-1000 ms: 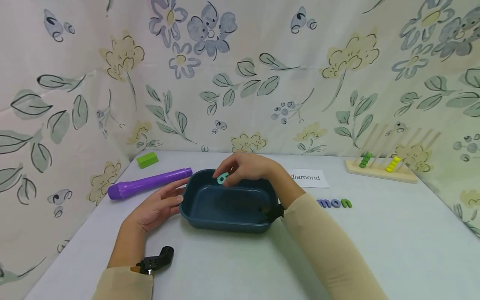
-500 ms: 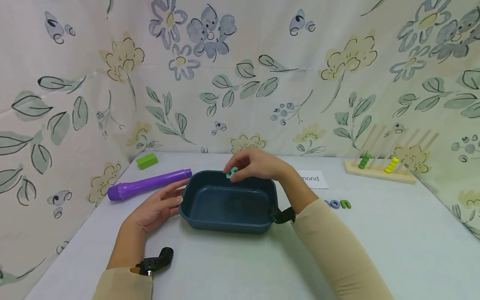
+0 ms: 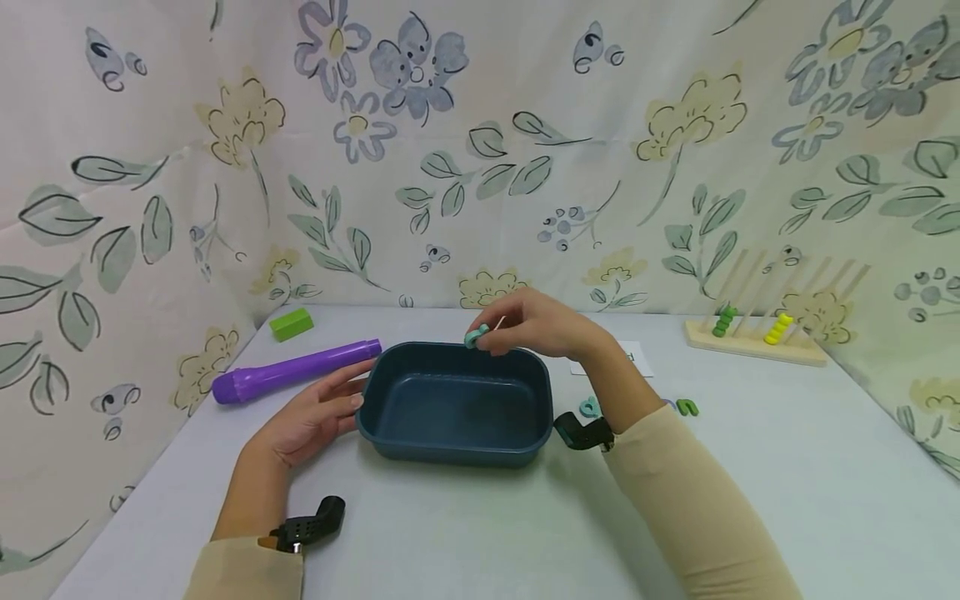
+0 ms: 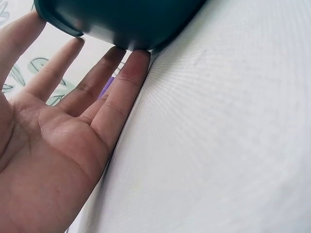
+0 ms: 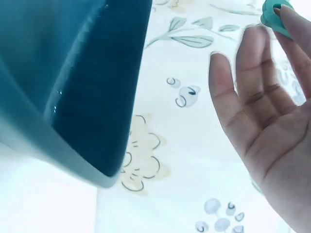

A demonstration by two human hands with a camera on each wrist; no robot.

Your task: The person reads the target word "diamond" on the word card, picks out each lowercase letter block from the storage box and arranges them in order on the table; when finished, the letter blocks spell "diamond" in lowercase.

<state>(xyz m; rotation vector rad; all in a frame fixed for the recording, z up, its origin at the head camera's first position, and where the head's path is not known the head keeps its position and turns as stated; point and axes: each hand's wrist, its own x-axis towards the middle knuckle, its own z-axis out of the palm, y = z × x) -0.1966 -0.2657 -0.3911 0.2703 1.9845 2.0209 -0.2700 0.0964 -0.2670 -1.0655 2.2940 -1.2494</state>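
Note:
Between thumb and index finger, my right hand [image 3: 536,323] pinches a small teal toy letter [image 3: 474,337]. It is held over the far rim of a dark blue plastic tub [image 3: 453,455], and the tub holds nothing in the head view. The right wrist view shows the same teal letter [image 5: 275,14] at the fingertips, the other fingers spread loosely. My left hand [image 3: 311,417] rests at the tub's left end, thumb by the rim. Its long, nearly straight fingers [image 4: 121,97] touch the tub's outer wall [image 4: 121,24] in the left wrist view.
Right of the tub lie a teal letter [image 3: 590,407] and a green letter n [image 3: 687,407], partly behind my right forearm. A printed card [image 3: 633,358] is behind them. A purple toy microphone [image 3: 296,372], green block [image 3: 291,324] and wooden bead rack [image 3: 757,343] stand farther off.
My right hand has moved right and slightly up with the teal letter, from over the tub's inside to its far rim. The left hand stays at the tub.

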